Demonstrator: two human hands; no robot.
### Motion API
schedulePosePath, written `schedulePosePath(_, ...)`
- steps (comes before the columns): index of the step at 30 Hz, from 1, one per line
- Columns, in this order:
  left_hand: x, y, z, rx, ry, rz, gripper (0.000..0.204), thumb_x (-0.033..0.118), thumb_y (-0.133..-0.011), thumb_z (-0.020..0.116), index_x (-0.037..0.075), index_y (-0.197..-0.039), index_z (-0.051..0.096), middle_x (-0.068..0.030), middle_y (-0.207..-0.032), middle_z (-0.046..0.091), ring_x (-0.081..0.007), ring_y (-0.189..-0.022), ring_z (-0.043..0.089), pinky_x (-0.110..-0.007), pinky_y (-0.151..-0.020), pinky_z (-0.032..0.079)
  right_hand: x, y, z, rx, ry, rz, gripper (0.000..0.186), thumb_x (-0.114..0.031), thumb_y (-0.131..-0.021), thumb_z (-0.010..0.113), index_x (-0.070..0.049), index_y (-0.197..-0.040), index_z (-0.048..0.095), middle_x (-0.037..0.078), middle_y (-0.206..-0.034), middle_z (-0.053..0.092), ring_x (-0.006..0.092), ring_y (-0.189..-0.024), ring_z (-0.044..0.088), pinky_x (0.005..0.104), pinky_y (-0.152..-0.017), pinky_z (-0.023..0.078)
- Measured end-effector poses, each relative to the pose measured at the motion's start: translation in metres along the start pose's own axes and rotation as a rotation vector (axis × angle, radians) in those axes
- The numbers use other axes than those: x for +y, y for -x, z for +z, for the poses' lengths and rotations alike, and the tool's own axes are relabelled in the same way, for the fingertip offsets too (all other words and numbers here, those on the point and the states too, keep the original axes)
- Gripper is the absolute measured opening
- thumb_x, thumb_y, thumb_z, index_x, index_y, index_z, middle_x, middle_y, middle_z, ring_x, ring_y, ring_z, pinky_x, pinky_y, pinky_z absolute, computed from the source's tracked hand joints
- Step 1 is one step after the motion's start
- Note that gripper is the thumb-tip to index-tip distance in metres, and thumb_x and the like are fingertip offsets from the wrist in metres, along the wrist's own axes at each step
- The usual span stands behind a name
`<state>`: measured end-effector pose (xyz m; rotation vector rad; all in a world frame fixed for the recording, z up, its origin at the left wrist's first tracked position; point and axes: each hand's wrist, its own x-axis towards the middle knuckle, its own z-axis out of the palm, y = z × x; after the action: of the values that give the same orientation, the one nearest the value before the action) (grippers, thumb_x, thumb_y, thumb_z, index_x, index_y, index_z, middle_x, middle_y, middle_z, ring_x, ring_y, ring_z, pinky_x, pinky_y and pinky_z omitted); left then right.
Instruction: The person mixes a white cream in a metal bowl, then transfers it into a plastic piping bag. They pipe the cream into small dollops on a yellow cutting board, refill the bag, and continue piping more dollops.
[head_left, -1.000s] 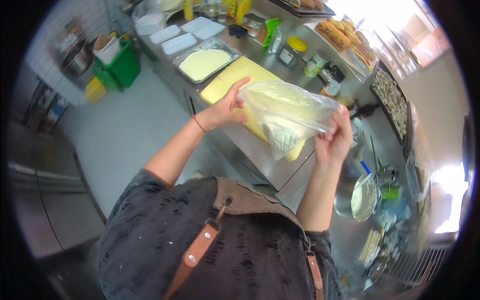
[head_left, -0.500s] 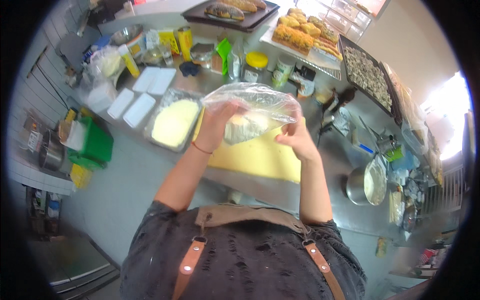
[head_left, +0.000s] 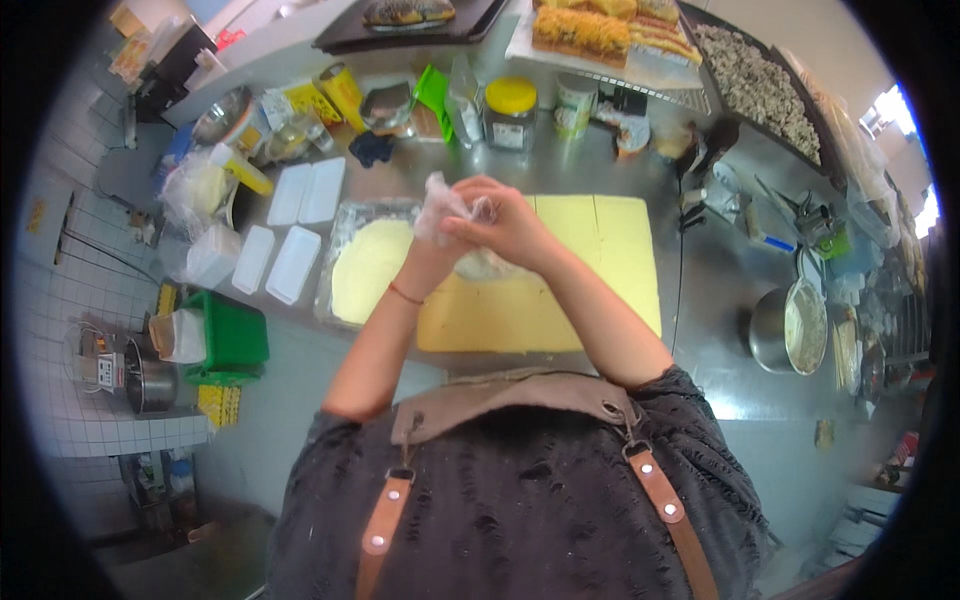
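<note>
My right hand [head_left: 510, 225] and my left hand [head_left: 435, 250] are together at the gathered top of a clear plastic bag [head_left: 437, 205], both closed on it. The bag's pale contents [head_left: 485, 264] hang below my hands, partly hidden by them, over a yellow sheet [head_left: 600, 265], apparently cake, with scored lines across it. Left of the sheet lies a tray [head_left: 362, 270] lined with plastic and spread with pale cream.
White plastic trays [head_left: 290, 265] lie at left. Jars and packets [head_left: 510, 110] line the back, below racks of baked goods [head_left: 580, 40]. A steel bowl [head_left: 768, 330] and utensils are at right. A green bin [head_left: 230, 335] stands beside the steel counter.
The camera view has turned toward the bench. My hands have come closer together, and the bag, earlier stretched wide between them, is now bunched at its top.
</note>
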<state>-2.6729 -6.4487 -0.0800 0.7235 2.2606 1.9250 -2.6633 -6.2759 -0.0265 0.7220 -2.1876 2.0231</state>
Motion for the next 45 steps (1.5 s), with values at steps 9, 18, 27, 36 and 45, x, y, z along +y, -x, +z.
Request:
schedulePosePath(9,-0.021,-0.046,-0.072,-0.104,0.561,-0.115,0.037,0.031,-0.107,0.045,0.001,-0.118,0.064,-0.0095,-0.121,0.07,-0.012,-0.098,0.064,-0.028,-0.087,0.052,0.1,-0.016,-0.061,0.391,1.085,-0.039,0.023,-0.01,-0.088,0.072,-0.007,-0.109,0.064,0.009,-0.09,0.068,0.0241,-0.079,0.069,0.0324,-0.064,0.054)
schedulePosePath(18,-0.038,-0.064,-0.108,-0.35,0.164,0.207,0.052,0.03,-0.11,0.028,-0.001,-0.151,0.04,-0.0116,-0.164,0.028,-0.0218,-0.152,0.019,-0.036,-0.122,0.018,0.074,-0.016,0.039,0.234,0.58,-0.059,0.061,-0.012,-0.084,0.076,-0.005,-0.139,0.051,0.019,-0.129,0.062,0.0284,-0.122,0.06,0.0409,-0.103,0.047)
schedulePosePath(27,0.008,-0.021,-0.044,-0.073,-0.992,0.402,0.075,0.053,-0.095,0.055,0.002,-0.148,0.043,-0.0213,-0.16,0.032,-0.0336,-0.152,0.021,-0.06,-0.121,0.012,0.064,-0.022,0.074,0.206,0.23,0.46,0.054,-0.029,-0.095,0.066,-0.002,-0.138,0.051,0.016,-0.141,0.052,0.0297,-0.129,0.051,0.042,-0.109,0.041)
schedulePosePath(36,-0.142,0.09,-0.137,0.096,-0.856,0.048,0.057,0.033,-0.084,0.073,0.02,-0.137,0.058,-0.0088,-0.15,0.046,-0.0318,-0.144,0.032,-0.058,-0.118,0.021,0.076,0.012,0.019,0.767,-0.203,0.18,0.036,-0.026,-0.107,0.048,0.0,-0.084,0.061,0.019,-0.098,0.069,0.0273,-0.099,0.065,0.0394,-0.095,0.048)
schedulePosePath(45,-0.263,0.165,-0.126,-0.107,-1.363,0.024,0.046,0.036,-0.092,0.065,0.04,-0.137,0.056,-0.0034,-0.161,0.028,-0.0298,-0.152,0.014,-0.057,-0.121,0.006,0.086,0.011,-0.005,1.032,-0.264,0.198,0.041,-0.028,-0.109,0.044,-0.007,-0.074,0.046,0.014,-0.071,0.063,0.0301,-0.084,0.067,0.0443,-0.09,0.051)
